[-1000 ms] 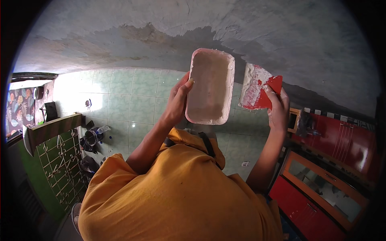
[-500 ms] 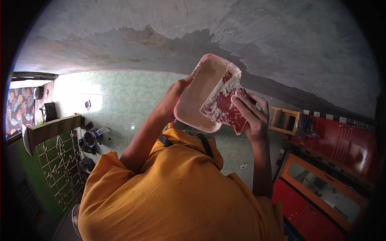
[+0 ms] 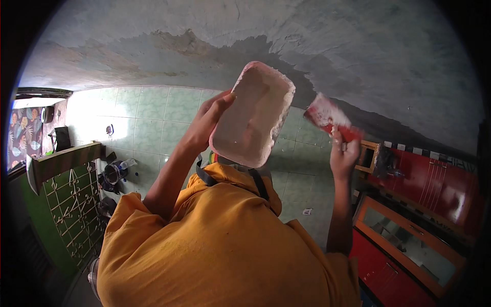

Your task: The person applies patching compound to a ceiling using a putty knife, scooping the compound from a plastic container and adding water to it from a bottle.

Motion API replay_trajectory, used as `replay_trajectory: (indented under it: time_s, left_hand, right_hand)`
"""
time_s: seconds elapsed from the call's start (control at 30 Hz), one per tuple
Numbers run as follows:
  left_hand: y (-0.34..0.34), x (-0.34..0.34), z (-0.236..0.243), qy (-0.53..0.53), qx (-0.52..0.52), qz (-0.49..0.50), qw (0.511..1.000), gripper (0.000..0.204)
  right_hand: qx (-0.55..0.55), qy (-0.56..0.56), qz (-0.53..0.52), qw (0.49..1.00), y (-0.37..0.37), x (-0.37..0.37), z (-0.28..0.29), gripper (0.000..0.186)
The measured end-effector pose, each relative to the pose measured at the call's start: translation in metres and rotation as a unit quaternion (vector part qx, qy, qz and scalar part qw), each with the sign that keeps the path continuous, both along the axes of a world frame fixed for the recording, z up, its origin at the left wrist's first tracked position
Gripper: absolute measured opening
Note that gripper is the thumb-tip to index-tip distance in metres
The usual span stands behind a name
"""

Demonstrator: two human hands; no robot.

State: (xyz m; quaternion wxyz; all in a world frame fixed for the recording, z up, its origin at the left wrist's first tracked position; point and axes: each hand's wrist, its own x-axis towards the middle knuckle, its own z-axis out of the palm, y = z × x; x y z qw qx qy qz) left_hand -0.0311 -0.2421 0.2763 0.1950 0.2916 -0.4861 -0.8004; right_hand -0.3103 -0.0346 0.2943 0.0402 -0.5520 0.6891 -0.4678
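Observation:
My left hand [image 3: 212,116] grips the long side of a pinkish rectangular tub [image 3: 240,130], thumb over its rim. The tub is tilted so its inside faces me; pale paste coats the floor and crusts the right edge. To the right, apart from the tub, my right hand [image 3: 343,153] is closed around a red scraper [image 3: 350,134] with a broad flat blade. White paste [image 3: 330,113] lies on that blade, which is a little blurred by motion. Ahead is a grey wall [image 3: 245,51] with a darker, ragged-edged patch of coating.
Pale green tiles [image 3: 148,112] cover the floor. On the left stand a wooden piece with a metal lattice [image 3: 76,204] and a dark bucket-like container [image 3: 112,174]. A small wooden frame [image 3: 368,156] and red cabinets [image 3: 429,184] are on the right.
My right hand has drawn the scraper out of the tub and away to the right, near the wall. The tub has shifted slightly left and now shows its whole inside.

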Motion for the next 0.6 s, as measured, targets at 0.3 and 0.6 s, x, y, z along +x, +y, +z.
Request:
replay_trajectory:
  time_s: [0.3,0.6]
  left_hand:
    - [-0.009,-0.009,0.032,-0.035,-0.117,-0.019,0.992,0.072]
    - [-0.038,-0.028,0.043,-0.159,-0.245,-0.142,0.946,0.088]
  right_hand:
    - [0.116,0.026,-0.038,0.992,-0.031,0.003,0.074,0.029]
    - [0.287,0.061,0.028,0.955,-0.056,-0.011,0.073,0.039]
